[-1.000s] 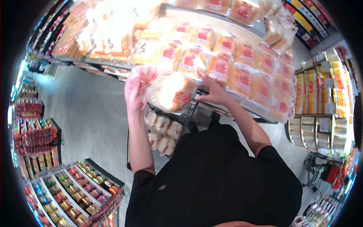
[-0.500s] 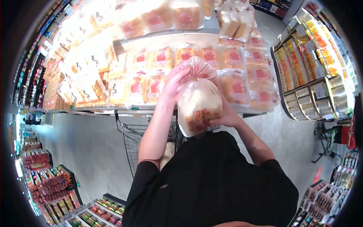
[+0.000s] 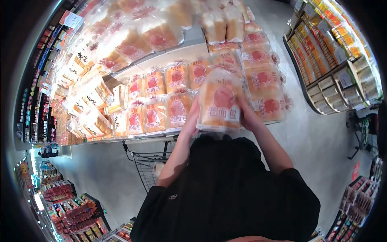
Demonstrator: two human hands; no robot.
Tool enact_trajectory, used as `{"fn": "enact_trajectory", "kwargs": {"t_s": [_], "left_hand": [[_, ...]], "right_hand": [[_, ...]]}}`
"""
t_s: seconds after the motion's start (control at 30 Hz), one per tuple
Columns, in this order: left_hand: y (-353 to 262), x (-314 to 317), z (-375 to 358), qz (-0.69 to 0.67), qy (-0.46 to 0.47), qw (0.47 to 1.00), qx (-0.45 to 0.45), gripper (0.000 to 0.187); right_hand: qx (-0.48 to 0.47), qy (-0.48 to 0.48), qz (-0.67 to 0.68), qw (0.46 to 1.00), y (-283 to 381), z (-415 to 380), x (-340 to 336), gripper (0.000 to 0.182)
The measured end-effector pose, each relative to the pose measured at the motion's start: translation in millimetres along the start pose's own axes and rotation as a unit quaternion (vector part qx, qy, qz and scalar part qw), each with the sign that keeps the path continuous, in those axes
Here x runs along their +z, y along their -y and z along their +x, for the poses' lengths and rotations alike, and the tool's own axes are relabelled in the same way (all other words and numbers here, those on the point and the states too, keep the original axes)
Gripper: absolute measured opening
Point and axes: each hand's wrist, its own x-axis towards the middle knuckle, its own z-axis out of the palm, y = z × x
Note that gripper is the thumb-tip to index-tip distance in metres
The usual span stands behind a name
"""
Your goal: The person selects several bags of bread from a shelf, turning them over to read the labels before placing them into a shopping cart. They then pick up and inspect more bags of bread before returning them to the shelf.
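Observation:
A bagged loaf of bread is held between my two hands over the front of the display, its red round print and lettering facing up at me. My left hand is closed on the bag's left side, its fingers partly hidden. My right hand grips the right side and is slightly blurred. Beneath and around them lie rows of similar bagged loaves on the display. Taller bagged loaves are stacked on the raised tier behind.
A wire shopping cart stands under the display's front edge at my left, with a pale item in it. Bread packs with black lettering fill the left end. A shelf of cans and packets stands to the right across an aisle.
The loaf has turned from its tied, gathered end toward me to its printed face. My left hand has moved from the bag's neck down to its side. The view has shifted.

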Motion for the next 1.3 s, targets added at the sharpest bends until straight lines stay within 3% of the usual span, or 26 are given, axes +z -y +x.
{"fn": "enact_trajectory", "kwargs": {"t_s": [0.1, 0.13, 0.23, 0.37, 0.67, 0.83, 0.93, 1.13, 1.3], "left_hand": [[2.7, -5.0, 12.2, -0.088, -0.060, 0.992, -0.062, 0.054], [-4.9, 0.8, 14.9, -0.126, -0.085, 0.984, -0.092, 0.052], [-14.2, 6.6, 25.8, -0.192, -0.108, 0.967, -0.130, 0.048], [-28.3, 21.8, 35.9, -0.210, -0.114, 0.957, -0.162, 0.050], [-48.6, 25.4, 48.3, -0.194, -0.139, 0.956, -0.173, 0.053], [-48.8, 15.7, 58.4, -0.199, -0.109, 0.956, -0.186, 0.060], [-49.8, 16.1, 61.0, -0.166, -0.111, 0.959, -0.201, 0.063], [-57.7, 19.6, 65.7, -0.151, -0.095, 0.958, -0.226, 0.065], [-64.9, 26.1, 67.2, -0.134, -0.107, 0.959, -0.224, 0.063]], "right_hand": [[0.044, 0.016, -0.037, 0.998, 22.7, 9.4, -6.0, 0.058], [-0.062, 0.077, -0.129, 0.987, 2.6, 44.0, -41.9, 0.062], [-0.277, 0.020, -0.290, 0.916, 22.8, 42.6, -8.6, 0.069], [-0.229, -0.040, -0.230, 0.945, 25.8, 46.2, 6.6, 0.067], [-0.180, -0.005, -0.017, 0.983, 5.8, 98.0, -1.8, 0.063], [-0.054, -0.058, 0.064, 0.995, 13.2, 101.4, -5.1, 0.064], [-0.082, -0.017, 0.115, 0.990, 33.8, 82.4, 20.4, 0.066], [-0.051, 0.003, 0.128, 0.990, 29.1, 96.9, 3.3, 0.066], [-0.097, 0.005, 0.119, 0.988, 41.6, 90.1, 19.3, 0.068]]}}
